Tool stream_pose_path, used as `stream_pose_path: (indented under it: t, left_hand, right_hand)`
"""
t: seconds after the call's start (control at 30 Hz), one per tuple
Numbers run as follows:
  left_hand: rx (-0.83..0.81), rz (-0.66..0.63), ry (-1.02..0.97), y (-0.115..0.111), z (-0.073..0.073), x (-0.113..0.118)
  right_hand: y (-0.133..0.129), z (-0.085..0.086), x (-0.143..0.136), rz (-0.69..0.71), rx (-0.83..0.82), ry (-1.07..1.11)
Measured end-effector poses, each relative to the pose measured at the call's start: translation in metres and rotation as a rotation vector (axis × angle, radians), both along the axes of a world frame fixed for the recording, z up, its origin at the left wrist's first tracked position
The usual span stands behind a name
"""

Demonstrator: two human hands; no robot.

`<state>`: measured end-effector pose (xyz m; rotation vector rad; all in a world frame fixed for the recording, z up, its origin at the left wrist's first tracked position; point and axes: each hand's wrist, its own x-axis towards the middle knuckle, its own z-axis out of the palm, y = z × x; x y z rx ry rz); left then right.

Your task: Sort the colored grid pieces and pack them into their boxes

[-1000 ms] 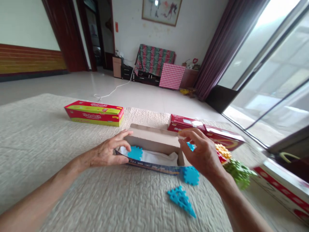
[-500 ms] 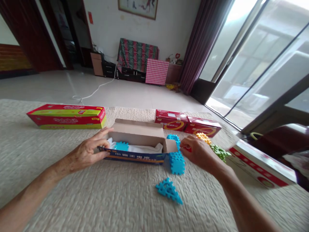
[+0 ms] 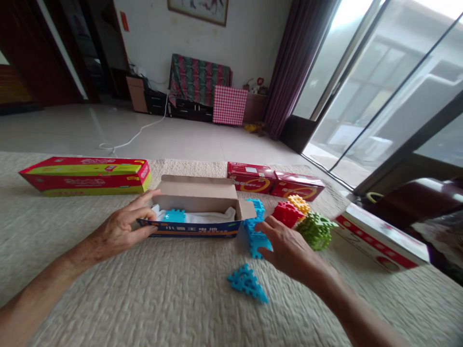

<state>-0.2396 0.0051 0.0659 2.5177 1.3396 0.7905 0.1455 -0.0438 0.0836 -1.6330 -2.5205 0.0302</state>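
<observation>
A blue cardboard box [image 3: 191, 230] with its lid raised lies on the quilted cover. Inside are white cloth [image 3: 211, 218] and a light-blue toothed plastic piece [image 3: 173, 215]. My left hand [image 3: 132, 219] grips the box's left end, thumb in front and fingers over the edge. To the right of the box stand blue interlocking blocks [image 3: 255, 207]. Over their near part my right hand [image 3: 287, 243] reaches with thumb and fingers apart; its fingertips partly hide the blue block there. A blue triangular piece [image 3: 248, 283] lies nearer to me.
Red blocks [image 3: 287, 214], yellow blocks [image 3: 299, 203] and green blocks [image 3: 315, 232] cluster beyond my right hand. A red-and-yellow box [image 3: 87, 177] lies far left. Two red boxes, a left one [image 3: 249, 177] and a right one [image 3: 298, 185], stand behind; a white-and-red carton [image 3: 383, 238] is at right.
My right hand has let go of the red piece, which now sits by the yellow and green blocks, and has moved nearer to the blue blocks, opening. My left hand stays on the box.
</observation>
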Motion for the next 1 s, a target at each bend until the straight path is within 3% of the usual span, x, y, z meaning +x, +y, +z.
stream_pose_path:
  t: [0.53, 0.8, 0.9, 1.0]
  left_hand:
    - [-0.003, 0.006, 0.003, 0.001, -0.001, -0.001]
    - [0.021, 0.008, -0.005, 0.000, 0.001, 0.001]
    - [0.010, 0.012, -0.008, 0.000, 0.001, 0.001]
    - [0.011, 0.010, -0.023, 0.002, -0.001, 0.000]
  right_hand:
    - [-0.010, 0.008, -0.013, -0.020, -0.058, -0.062]
    - [-0.009, 0.020, -0.013, 0.069, -0.162, 0.376]
    - [-0.004, 0.013, -0.033, 0.053, -0.112, 0.516]
    - [-0.002, -0.004, -0.052, 0.078, -0.072, 0.525]
